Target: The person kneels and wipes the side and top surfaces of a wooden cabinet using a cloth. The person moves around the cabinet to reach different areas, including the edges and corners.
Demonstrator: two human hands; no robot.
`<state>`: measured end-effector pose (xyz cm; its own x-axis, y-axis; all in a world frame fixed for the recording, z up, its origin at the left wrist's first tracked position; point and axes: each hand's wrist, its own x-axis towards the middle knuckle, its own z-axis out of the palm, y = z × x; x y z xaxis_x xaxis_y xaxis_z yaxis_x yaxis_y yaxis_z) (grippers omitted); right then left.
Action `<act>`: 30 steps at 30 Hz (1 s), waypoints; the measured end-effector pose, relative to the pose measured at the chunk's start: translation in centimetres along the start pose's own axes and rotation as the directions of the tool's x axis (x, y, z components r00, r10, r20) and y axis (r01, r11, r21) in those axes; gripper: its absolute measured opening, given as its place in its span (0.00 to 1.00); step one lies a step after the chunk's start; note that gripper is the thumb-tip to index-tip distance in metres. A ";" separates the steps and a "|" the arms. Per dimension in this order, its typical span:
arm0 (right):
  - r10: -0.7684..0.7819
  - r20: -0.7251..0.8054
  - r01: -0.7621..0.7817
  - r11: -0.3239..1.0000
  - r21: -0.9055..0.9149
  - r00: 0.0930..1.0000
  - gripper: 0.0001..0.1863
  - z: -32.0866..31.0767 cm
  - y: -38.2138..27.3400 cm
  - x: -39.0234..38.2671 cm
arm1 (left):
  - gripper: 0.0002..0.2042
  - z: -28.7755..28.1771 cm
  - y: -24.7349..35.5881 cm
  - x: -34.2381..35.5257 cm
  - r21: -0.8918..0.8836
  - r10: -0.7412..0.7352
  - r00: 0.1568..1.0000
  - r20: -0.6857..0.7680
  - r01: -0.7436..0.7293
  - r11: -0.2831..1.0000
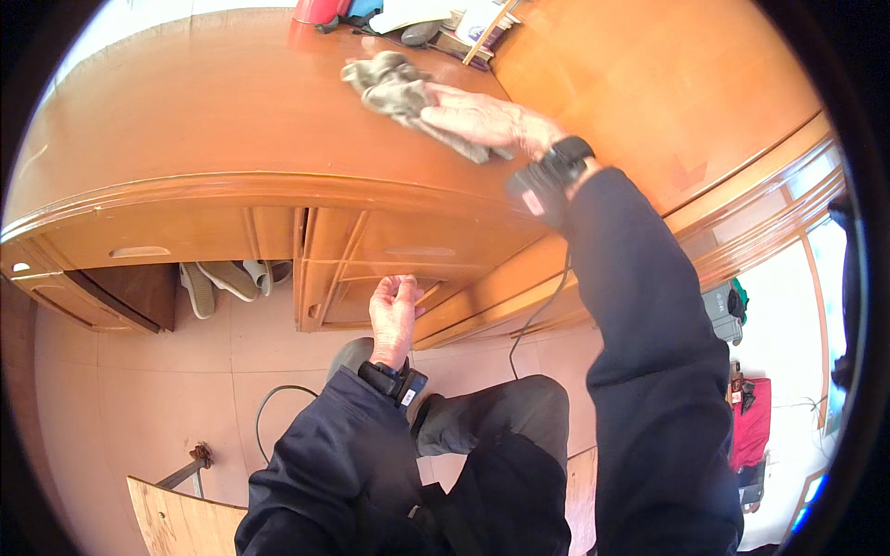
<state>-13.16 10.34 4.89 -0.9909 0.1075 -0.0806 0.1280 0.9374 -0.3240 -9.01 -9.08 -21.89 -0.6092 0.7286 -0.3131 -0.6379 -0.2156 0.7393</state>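
On the orange-brown wooden cabinet top (185, 111), my right hand (477, 120) presses on a crumpled grey-beige cloth (380, 79), fingers over it, slightly blurred. My left hand (394, 310) is lower, in front of a cabinet door (357, 241) below the top's edge, with fingers curled; whether they hold or touch anything is hidden. A dark device is strapped on each of my wrists, and a cable hangs from the right one.
Clutter and a red container (315, 9) stand at the back. A wooden panel (667, 74) adjoins on the right. Shoes (227, 278) lie under the cabinet. A wooden stool (181, 510) is at lower left. A red item (751, 422) sits at far right.
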 end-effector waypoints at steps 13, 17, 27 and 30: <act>0.687 -0.220 -0.698 0.561 -0.445 0.692 0.25 -0.7 0.8 -7.1 | 0.08 -0.5 0.5 -0.2 0.011 -0.042 0.999 0.020 0.042 0.999; 0.657 -0.355 -0.740 0.520 -0.426 0.665 0.23 0.4 -1.4 -6.2 | 0.07 -0.5 0.2 0.2 0.009 -0.019 1.000 0.023 0.019 1.000; 0.376 -0.361 -0.143 0.834 0.533 0.853 0.17 -2.6 -4.8 -6.0 | 0.08 -0.5 0.2 0.2 0.060 -0.020 0.999 0.039 0.018 0.998; 0.415 -0.455 0.126 0.614 0.779 0.788 0.16 -5.5 -4.9 -6.7 | 0.08 -0.7 0.5 0.2 0.069 -0.024 0.999 0.046 0.021 0.997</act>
<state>-7.37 6.85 12.17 -0.7460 0.6246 0.2311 -0.0150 0.3312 -0.9435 -9.84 -9.52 -22.00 -0.5712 0.7629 -0.3028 -0.6163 -0.1550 0.7721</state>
